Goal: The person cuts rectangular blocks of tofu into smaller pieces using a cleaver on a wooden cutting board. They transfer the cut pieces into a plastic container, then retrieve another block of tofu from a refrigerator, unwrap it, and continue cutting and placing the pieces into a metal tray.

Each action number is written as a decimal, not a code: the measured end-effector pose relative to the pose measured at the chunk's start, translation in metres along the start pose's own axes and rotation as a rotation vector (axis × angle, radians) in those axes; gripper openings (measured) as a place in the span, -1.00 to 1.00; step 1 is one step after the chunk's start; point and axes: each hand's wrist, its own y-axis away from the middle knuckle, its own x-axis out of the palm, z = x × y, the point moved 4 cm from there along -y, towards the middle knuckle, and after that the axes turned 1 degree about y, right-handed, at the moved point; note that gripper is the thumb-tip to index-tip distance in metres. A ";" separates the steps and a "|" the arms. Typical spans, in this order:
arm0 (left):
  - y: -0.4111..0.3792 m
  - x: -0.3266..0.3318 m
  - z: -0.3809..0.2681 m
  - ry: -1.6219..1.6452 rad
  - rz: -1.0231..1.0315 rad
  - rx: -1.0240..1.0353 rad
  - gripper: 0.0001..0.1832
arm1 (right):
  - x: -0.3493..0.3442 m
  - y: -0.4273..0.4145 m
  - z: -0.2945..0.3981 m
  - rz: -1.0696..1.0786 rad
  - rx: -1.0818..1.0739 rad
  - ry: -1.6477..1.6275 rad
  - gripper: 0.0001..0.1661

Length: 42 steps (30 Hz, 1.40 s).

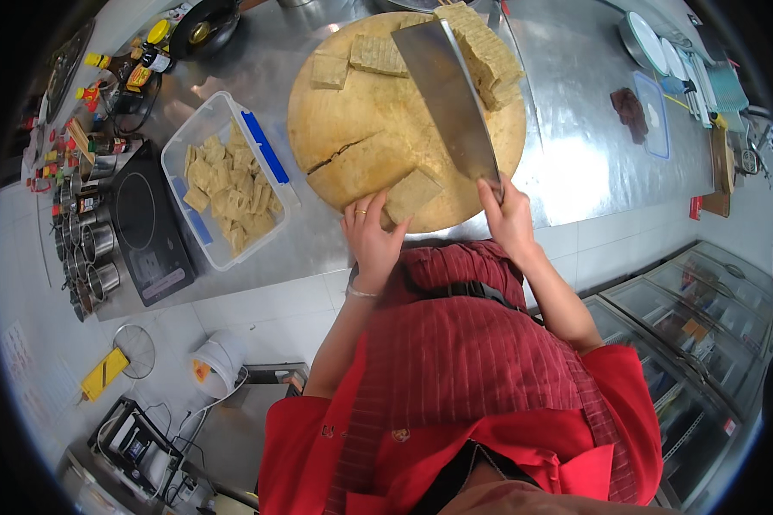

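My right hand (510, 219) grips the handle end of a broad steel cleaver (448, 96), its blade slanting up and left above a round wooden chopping board (341, 119). My left hand (372, 235) holds a flat beige slab, apparently tofu (413, 195), at the board's near edge, fingers and thumb against its lower left side. Part of another piece shows under that hand. At the board's far side are a small tofu block (329, 71), a scored block (379, 55) and a larger scored stack (489, 58), partly hidden by the blade.
Left of the board, a clear plastic container (224, 106) with blue clips holds many cut pieces (229, 180). Beyond it are an induction cooker (145, 222), sauce bottles (140, 76) and a black wok (200, 32). A dark cloth (629, 114) and a plastic lid (652, 116) lie right.
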 end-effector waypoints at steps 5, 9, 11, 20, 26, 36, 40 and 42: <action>-0.003 -0.003 -0.001 -0.037 0.046 -0.015 -0.41 | 0.013 0.013 0.008 0.046 -0.023 -0.151 -0.80; -0.005 -0.004 -0.002 -0.026 0.050 -0.007 -0.41 | 0.020 0.018 0.010 0.097 -0.044 -0.119 -0.79; -0.006 -0.005 -0.005 -0.041 0.037 0.013 -0.42 | 0.022 0.019 0.010 0.099 -0.070 -0.113 -0.78; -0.005 -0.003 -0.001 -0.019 0.060 -0.018 -0.39 | 0.023 0.018 0.012 0.123 -0.076 -0.077 -0.78; -0.008 -0.006 -0.006 -0.046 0.038 0.027 -0.41 | 0.024 0.020 0.007 0.130 -0.072 -0.078 -0.78; -0.007 -0.003 -0.001 -0.004 0.051 0.006 -0.40 | 0.025 0.023 0.002 0.113 -0.126 -0.051 -0.78; -0.009 -0.008 -0.003 0.070 0.013 0.031 -0.40 | 0.021 0.021 0.010 0.110 -0.189 -0.029 -0.78; -0.013 -0.015 -0.009 0.091 -0.004 0.051 -0.40 | 0.013 0.022 0.017 0.109 -0.150 -0.069 -0.77</action>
